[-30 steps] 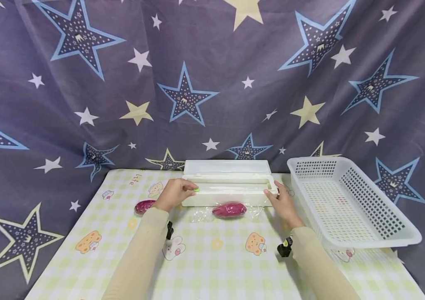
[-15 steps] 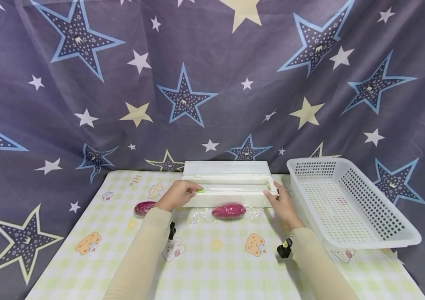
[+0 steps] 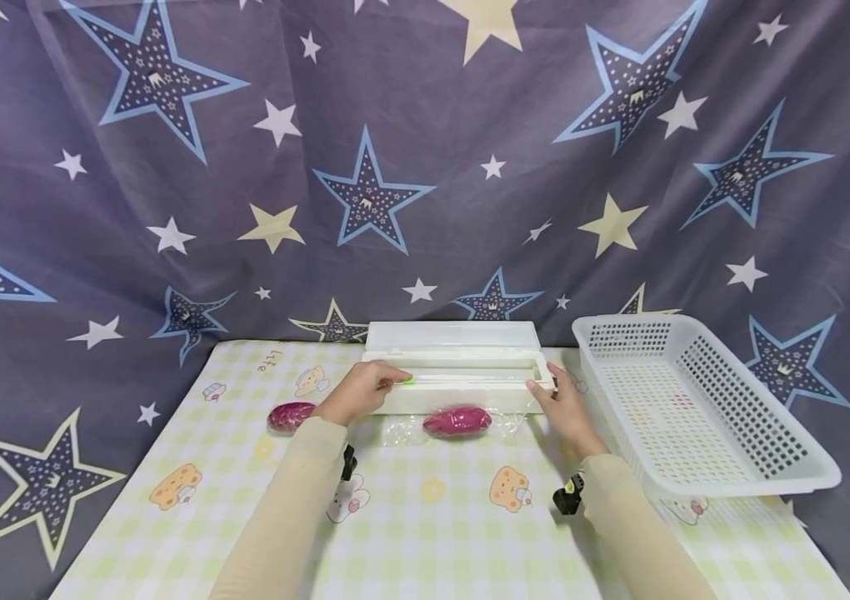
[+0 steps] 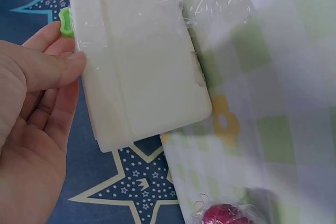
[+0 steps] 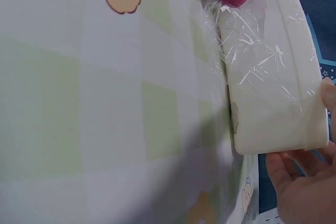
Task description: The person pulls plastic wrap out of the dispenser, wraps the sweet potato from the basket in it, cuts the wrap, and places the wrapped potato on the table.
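Observation:
A white cling film dispenser point(image 3: 462, 402) stands at the back of the table with its lid point(image 3: 452, 335) raised. My left hand point(image 3: 360, 390) is at its front edge, pinching the small green slide cutter point(image 4: 66, 23), thumb against the dispenser's wall. The right-hand end is gripped by my right hand point(image 3: 562, 406), its thumb in front and fingers around the end in the right wrist view point(image 5: 310, 182). Clear cling film point(image 5: 252, 51) hangs down the front onto the table, and a magenta oblong vegetable-like item point(image 3: 457, 421) lies in it.
Left of my left hand lies a second magenta oblong item point(image 3: 290, 417), wrapped in film. A white perforated plastic basket point(image 3: 740, 490) stands at the right. A star-patterned curtain point(image 3: 425, 167) hangs behind the checked table point(image 3: 425, 542).
My left hand has slid to the right along the dispenser's front edge with the green slide cutter. My right hand keeps its grip on the right end.

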A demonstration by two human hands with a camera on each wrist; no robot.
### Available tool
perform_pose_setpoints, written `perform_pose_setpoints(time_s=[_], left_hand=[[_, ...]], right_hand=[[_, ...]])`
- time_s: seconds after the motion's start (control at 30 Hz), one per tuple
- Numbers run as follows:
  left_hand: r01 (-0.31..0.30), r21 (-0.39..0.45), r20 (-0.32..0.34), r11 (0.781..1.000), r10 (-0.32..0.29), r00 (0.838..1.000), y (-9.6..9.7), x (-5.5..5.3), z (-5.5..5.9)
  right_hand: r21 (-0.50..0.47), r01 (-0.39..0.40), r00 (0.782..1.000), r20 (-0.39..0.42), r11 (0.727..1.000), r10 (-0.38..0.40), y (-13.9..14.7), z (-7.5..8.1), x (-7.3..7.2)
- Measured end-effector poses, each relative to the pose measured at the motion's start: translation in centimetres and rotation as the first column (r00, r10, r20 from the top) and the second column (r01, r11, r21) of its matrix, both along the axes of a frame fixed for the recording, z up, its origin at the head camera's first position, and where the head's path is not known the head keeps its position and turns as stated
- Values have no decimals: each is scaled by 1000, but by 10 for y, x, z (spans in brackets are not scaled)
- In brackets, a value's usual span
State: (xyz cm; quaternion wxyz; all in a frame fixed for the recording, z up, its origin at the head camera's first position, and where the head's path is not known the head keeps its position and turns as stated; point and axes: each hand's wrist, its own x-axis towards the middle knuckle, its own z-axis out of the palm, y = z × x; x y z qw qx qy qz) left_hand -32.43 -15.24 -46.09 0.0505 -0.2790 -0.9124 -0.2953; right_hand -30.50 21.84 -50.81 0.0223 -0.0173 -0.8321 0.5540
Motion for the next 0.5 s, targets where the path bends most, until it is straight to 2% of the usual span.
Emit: perform_pose_setpoints(time_s=[0.2, 0.37, 0.5], left_hand=[[-38, -32, 49, 999, 39, 998, 7, 1, 9], [-84, -45, 14, 995, 85, 996, 12, -6, 4], [-102, -24, -18, 994, 102, 995, 16, -6, 3]], right_hand=[[8, -5, 1000, -2, 1000, 5, -1, 0, 0], [8, 1, 1000, -8, 1000, -1, -1, -1, 1], [19, 3, 1000, -19, 1000, -2, 0, -1, 0]])
